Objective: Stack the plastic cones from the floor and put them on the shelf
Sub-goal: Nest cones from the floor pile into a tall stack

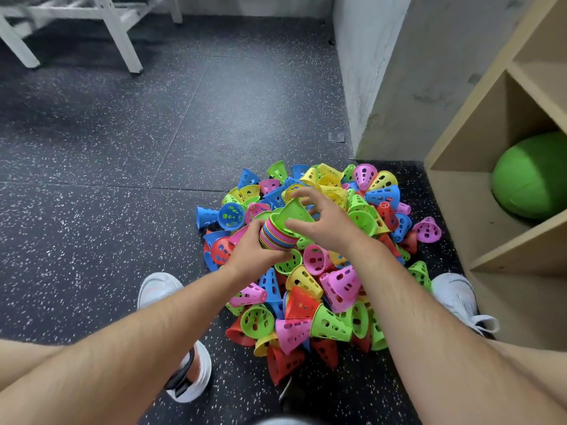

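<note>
Cones (310, 289) in blue, green, pink, yellow and red lie in a loose heap on the dark speckled floor (122, 133). The heap sits between the person's white shoes (159, 289), just beside the foot of the wooden shelf (478, 191) on the right. One shelf compartment holds a green ball (534, 176). As far as this view shows, no cones have reached the shelf.

Above the far side of the heap, a nested stack (277, 239) of many coloured rims is held off the floor. The left hand (251, 253) grips it from below and the side, with its fingers curled round the stack's body. The right hand (325, 225) is arched over the top of the stack. Its thumb and fingers, spread fairly wide, hold the rim of a green cone (291, 216) that sits tilted on the topmost rim and is not yet pushed home.

The step in hand looks like stacking, still far from finished, since most cones remain scattered. The next move seems to call for levelling the green cone so its rim lies parallel with those under it, then pressing it down while the left hand braces the stack. After that the right hand would need to let go and pick another cone, probably one lying clear on top of the heap. A crooked cone may jam or tip off.
</note>
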Action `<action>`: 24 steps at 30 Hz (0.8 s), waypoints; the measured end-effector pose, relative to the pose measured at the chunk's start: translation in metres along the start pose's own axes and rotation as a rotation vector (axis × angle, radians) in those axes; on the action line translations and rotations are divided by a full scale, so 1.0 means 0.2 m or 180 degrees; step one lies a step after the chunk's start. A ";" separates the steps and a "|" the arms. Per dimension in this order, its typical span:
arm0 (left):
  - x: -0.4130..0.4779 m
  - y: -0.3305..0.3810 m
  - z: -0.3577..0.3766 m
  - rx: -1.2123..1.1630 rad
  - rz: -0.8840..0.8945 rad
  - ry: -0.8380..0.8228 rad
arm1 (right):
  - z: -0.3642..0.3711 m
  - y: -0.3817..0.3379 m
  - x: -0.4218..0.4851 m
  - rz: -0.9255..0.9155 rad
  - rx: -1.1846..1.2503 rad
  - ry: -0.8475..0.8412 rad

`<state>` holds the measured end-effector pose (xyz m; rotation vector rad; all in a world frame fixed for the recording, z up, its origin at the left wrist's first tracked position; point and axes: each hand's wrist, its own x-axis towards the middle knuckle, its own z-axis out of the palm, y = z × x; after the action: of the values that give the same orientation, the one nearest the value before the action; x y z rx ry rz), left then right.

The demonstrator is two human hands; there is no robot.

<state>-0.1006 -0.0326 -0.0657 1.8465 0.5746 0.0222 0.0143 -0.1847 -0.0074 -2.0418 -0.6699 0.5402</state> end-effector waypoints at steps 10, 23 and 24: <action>0.05 0.03 0.11 -0.0115 0.0024 -0.0189 | -0.06 0.10 0.02 0.0240 0.0153 0.0863; 0.09 0.03 0.27 -0.0102 0.0097 -0.0245 | -0.12 0.34 -0.14 0.0185 -0.0825 0.1156; 0.08 0.03 0.29 -0.0086 0.0093 -0.0252 | -0.14 0.37 -0.16 0.0173 -0.1082 0.1088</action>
<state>-0.0669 -0.0783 -0.0847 1.8210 0.4900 -0.0234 0.0247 -0.2562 -0.0530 -2.4003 -0.5258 0.1009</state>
